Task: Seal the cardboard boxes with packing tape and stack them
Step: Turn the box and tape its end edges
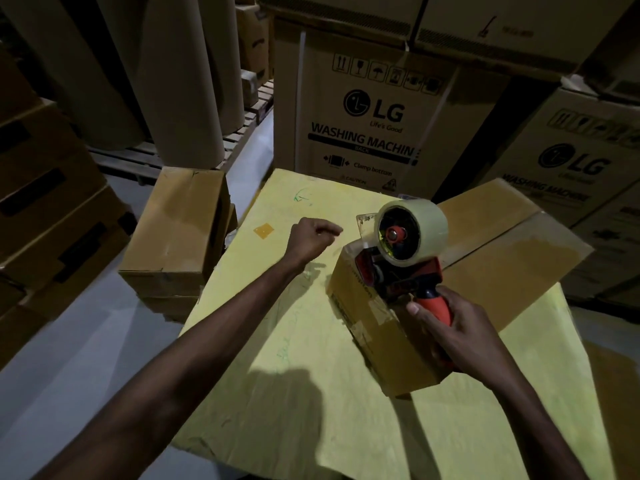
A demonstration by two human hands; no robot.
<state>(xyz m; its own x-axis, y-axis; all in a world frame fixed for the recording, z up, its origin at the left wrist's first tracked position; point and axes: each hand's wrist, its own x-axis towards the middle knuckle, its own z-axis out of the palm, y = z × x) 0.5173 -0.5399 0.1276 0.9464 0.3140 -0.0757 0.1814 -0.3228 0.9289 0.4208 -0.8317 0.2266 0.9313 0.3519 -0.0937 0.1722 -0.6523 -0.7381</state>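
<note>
A small cardboard box (pixel 384 327) lies on the yellow-covered table (pixel 294 341), right of centre. My right hand (pixel 450 327) grips the red handle of a tape dispenser (pixel 405 258), whose front end rests on the box top; a pale tape roll sits on it. My left hand (pixel 313 237) hovers over the table to the left of the box, fingers curled into a fist, holding nothing that I can see. A larger taped box (pixel 512 244) lies behind the small one on the table.
Two stacked cardboard boxes (pixel 176 230) stand on the floor left of the table. Large LG washing machine cartons (pixel 367 109) line the back and right. Tall paper rolls (pixel 180 71) stand on a pallet at back left, more cartons (pixel 52 209) at far left.
</note>
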